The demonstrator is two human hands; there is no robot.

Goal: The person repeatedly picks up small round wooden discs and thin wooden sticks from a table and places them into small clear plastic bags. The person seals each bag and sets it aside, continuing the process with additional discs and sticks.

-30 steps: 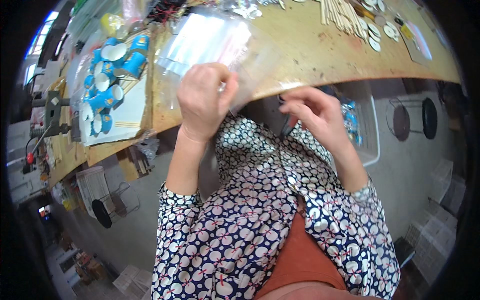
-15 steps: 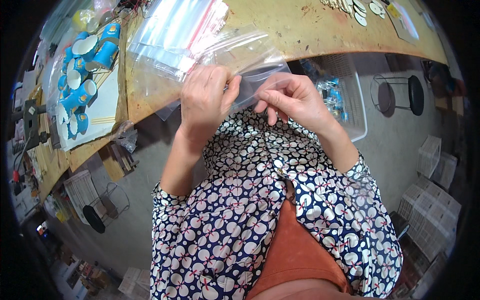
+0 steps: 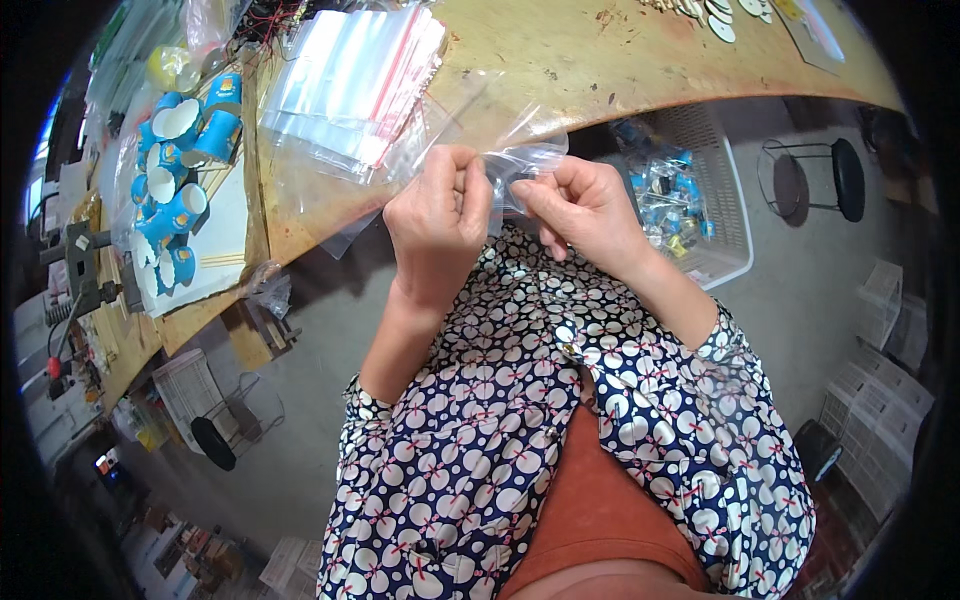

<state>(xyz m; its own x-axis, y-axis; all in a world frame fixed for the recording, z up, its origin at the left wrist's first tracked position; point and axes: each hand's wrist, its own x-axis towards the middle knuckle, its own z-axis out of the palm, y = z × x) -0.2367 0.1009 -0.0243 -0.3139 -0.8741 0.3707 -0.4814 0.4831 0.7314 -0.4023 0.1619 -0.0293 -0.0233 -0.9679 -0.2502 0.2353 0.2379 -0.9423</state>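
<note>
Drawing in from well apart a second ago, the right hand (image 3: pixel 590 210) is now working close beside the left hand (image 3: pixel 440 220), both meeting at one crumpled clear plastic bag (image 3: pixel 532 160). The bag is lying at about 2 o'clock from the left hand and 10 o'clock from the right, bridging the narrow gap between them; creases are hiding its long axis. Both hands are touching it, so neither is standing nearer: the left is clamping it in a near-fist, and the right appears to be pinching it between thumb and fingers. At 11 o'clock from the left hand, a fanned stack of red-striped zip bags (image 3: pixel 350 90) is resting on the table (image 3: pixel 560 60). At 3 o'clock from the right hand, a white slotted plastic basket (image 3: pixel 728 190) is holding small blue and clear-wrapped packets (image 3: pixel 675 205). Around 9 o'clock from the left hand, blue paper cups (image 3: pixel 175 215) are lying clustered over a white sheet (image 3: pixel 222 226), their pale insides showing.
</note>
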